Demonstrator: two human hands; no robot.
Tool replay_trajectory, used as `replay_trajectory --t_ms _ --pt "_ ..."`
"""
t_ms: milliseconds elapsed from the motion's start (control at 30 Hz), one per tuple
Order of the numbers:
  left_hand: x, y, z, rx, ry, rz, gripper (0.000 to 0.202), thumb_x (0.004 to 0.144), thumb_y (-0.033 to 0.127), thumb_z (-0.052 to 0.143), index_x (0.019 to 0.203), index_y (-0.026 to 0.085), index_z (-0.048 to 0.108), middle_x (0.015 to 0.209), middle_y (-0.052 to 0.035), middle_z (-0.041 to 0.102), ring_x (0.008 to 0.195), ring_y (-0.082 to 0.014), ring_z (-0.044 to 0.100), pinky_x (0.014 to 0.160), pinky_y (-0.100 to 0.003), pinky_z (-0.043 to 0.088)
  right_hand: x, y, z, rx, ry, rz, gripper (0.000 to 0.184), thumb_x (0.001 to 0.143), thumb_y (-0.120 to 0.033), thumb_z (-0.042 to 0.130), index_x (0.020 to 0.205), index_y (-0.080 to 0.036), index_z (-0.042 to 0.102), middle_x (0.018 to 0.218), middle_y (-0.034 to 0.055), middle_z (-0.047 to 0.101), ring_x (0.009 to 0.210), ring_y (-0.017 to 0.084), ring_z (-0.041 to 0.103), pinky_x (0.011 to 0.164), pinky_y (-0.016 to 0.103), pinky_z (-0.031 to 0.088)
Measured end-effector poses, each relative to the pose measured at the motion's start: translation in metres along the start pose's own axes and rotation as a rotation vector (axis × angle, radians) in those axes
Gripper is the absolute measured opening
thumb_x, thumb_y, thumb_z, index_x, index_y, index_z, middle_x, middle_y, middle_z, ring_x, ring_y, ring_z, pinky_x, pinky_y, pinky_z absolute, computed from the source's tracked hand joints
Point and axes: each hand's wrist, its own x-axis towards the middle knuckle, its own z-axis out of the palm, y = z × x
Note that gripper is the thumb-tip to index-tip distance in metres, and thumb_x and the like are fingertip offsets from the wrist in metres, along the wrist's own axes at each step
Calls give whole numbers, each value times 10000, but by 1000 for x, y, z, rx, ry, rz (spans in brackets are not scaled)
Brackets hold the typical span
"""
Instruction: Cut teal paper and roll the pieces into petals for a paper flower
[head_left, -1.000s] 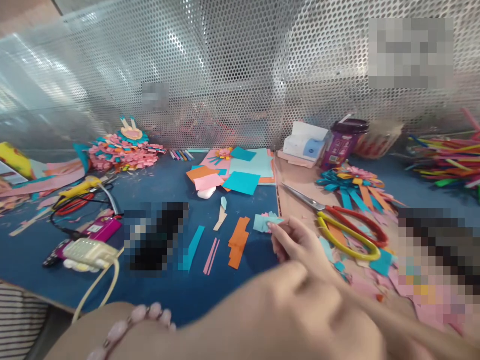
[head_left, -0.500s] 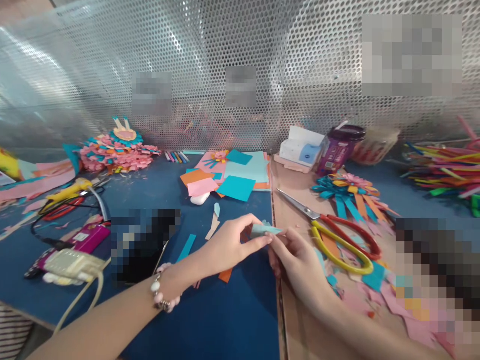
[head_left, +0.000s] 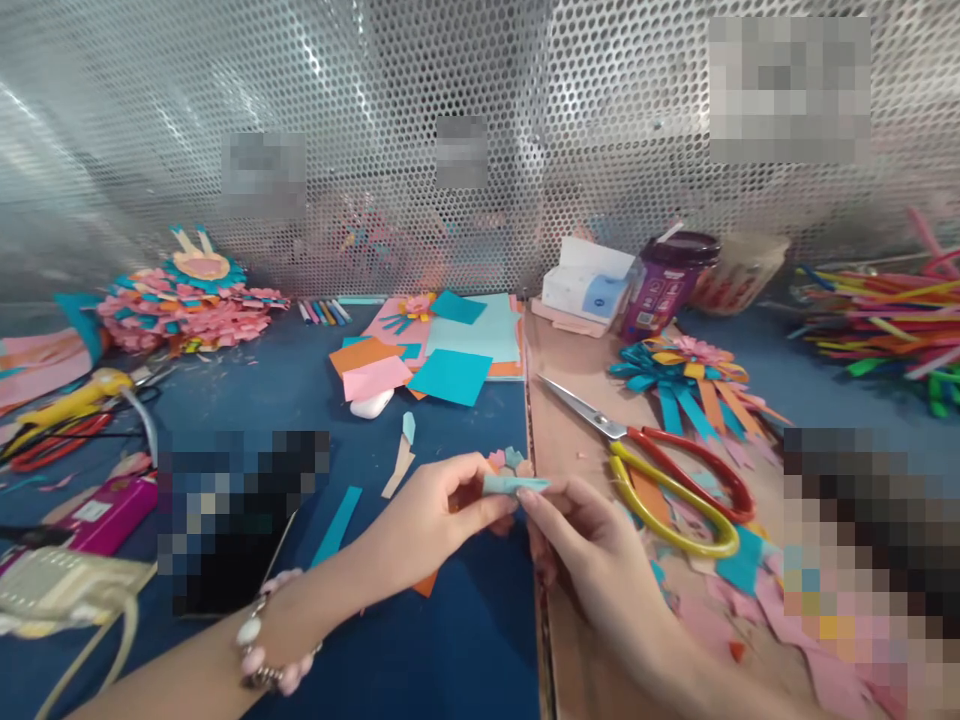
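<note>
A narrow piece of pale blue-green paper (head_left: 516, 484), folded or rolled, is held level between my two hands above the table. My left hand (head_left: 454, 505) pinches its left end between thumb and fingers. At the right end, my right hand (head_left: 581, 520) grips it with thumb and index finger. Just behind the fingers show small paper bits (head_left: 513, 458) in teal, orange and pink, partly hidden. Scissors (head_left: 645, 460) with one red and one yellow handle lie to the right of my right hand, blades pointing away to the left.
Coloured paper sheets (head_left: 472, 335) are stacked at the back middle. A phone (head_left: 240, 530) lies left of my forearm. Beyond the scissors sit a paper-strip flower (head_left: 686, 380), a purple cup (head_left: 666, 285) and a tissue pack (head_left: 589, 285). Pink scraps (head_left: 795, 620) cover the right front.
The view has shifted, so most things sit further left in it. Both hands keep hold of the paper piece, which now lies more level, and more of the bits behind it show.
</note>
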Motion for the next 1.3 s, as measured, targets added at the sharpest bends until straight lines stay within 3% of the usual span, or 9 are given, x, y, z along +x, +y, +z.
replay_trajectory --t_ms 167,333,500,1000,1300 --pt "-1 6 0 -35 -31 -62 144 830 310 555 830 166 553 785 -12 626 770 -156 620 758 -308 492 1 0 -2 70 10 61 258 816 -417 613 767 -170 553 520 -57 522 421 47 438 411 166 338" --pt "-1 4 1 109 85 17 191 827 358 564 933 203 599 966 -30 641 895 -177 598 825 -322 473 1 1 -3 64 4 85 251 806 -413 627 763 -173 566 488 -68 498 417 47 420 409 163 320" --pt "-1 4 2 76 140 -1 179 826 364 565 843 190 600 868 -19 640 840 -159 593 775 -279 468 2 0 -2 88 1 102 256 806 -426 624 782 -177 571 492 -72 493 417 41 421 408 152 324" --pt "5 -1 0 -147 87 -94 177 787 347 623 796 172 601 743 5 620 713 -106 567 686 -228 450 4 -1 -3 119 -9 124 255 788 -436 637 807 -184 605 485 -67 499 402 47 428 393 162 335" --pt "5 1 -5 -1 119 -127 207 769 370 633 758 163 627 720 -15 633 636 -108 544 590 -219 424 6 0 -6 172 -25 150 239 788 -420 640 779 -184 601 478 -60 522 389 50 445 382 161 361"
